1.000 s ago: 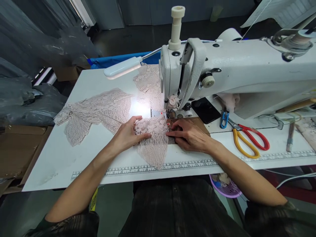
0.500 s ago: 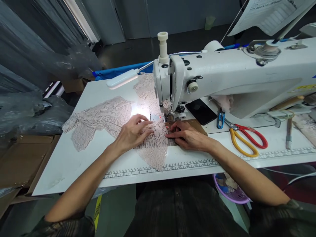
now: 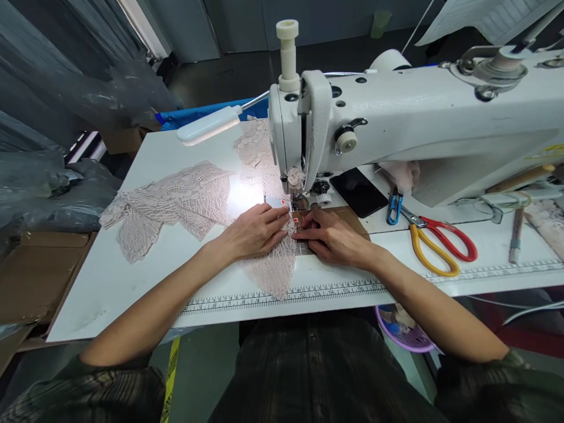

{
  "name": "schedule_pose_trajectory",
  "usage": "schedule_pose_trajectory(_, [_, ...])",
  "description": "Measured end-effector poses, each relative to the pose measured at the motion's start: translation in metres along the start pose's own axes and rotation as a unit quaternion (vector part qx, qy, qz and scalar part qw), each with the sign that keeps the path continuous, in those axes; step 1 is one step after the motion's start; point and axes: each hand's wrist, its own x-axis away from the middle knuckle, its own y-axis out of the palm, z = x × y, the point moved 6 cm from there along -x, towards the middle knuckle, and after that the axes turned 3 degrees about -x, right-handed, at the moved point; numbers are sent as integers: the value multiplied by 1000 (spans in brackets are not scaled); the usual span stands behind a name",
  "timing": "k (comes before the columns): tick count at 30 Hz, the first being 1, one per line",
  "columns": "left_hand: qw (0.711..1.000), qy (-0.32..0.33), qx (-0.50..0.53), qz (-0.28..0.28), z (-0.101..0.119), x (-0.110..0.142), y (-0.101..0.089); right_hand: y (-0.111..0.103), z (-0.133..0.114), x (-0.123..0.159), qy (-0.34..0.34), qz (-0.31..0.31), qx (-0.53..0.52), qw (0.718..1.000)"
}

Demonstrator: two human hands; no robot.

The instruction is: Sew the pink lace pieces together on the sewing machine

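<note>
Pale pink lace fabric [image 3: 275,271] lies under the needle area of a white sewing machine [image 3: 286,135], one pointed end hanging toward the front edge. My left hand [image 3: 258,230] rests flat on this lace, fingers stretched toward the presser foot [image 3: 296,202]. Just right of it, my right hand [image 3: 330,236] pinches the lace's right edge between thumb and fingers, above the brown plate [image 3: 350,220]. Part of the lace is hidden beneath my left hand. More of the pink lace [image 3: 194,191] spreads over the table on the left.
A lit lamp [image 3: 209,125] hangs left of the machine head. To the right lie a black phone [image 3: 359,192], blue thread snips [image 3: 395,207] and red-and-yellow scissors [image 3: 434,241]. A printed ruler [image 3: 326,292] runs along the table's front. Below sits a purple basket [image 3: 408,338].
My left hand has flattened and slid right along the lace, toward the presser foot. My right hand stays at the edge with little movement. The camera view has shifted slightly.
</note>
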Motion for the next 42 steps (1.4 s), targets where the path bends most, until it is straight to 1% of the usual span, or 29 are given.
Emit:
schedule_pose_trajectory(2, [999,-8,-32,-14,3,-1,1,0,-1,0,1,4,3,1000])
schedule_pose_trajectory(6, [994,-43,-96,-38,4,-6,0,2,-1,-1,4,0,20,1000])
schedule_pose_trajectory(9, [992,-44,-109,-45,2,-10,-1,3,0,-2,8,1,35,999])
schedule_pose_trajectory(12, [994,-49,-91,-38,-3,-12,0,3,2,-2,13,10,42,999])
schedule_pose_trajectory(18, [995,-99,-6,-10,-12,-6,4,4,5,-2,25,16,52,998])
schedule_pose_trajectory(22, [994,-100,38,-1,-15,-2,6,3,2,-4,29,17,62,998])
schedule_pose_trajectory(27, [995,-94,39,-3,-15,-3,7,1,-1,-5,26,23,67,997])
schedule_pose_trajectory(33, [994,-99,40,-5,-14,-4,10,-1,0,-4,26,31,51,998])
schedule_pose_trajectory(42, [993,-111,47,8,-13,-3,11,1,2,-4,22,33,40,998])
